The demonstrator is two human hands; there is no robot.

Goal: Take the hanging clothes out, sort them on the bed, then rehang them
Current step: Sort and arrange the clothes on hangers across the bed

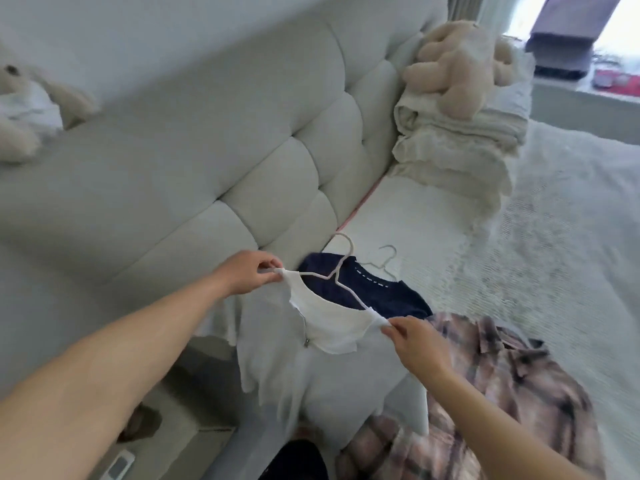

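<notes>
Head view: the left hand pinches one shoulder end of a white garment where it meets a pale hanger, and the right hand pinches the other shoulder end; both grips are closed on the cloth at the hanger's tips. The hanger's long axis runs from far left to near right between the two hands, its hook pointing away toward the padded headboard. The garment hangs down over the near edge of the bed. Just beyond it lies a navy top with a second hanger; a plaid shirt lies to the right. Neither hand looks nearer; each holds its own end, likely seating the shoulders.
</notes>
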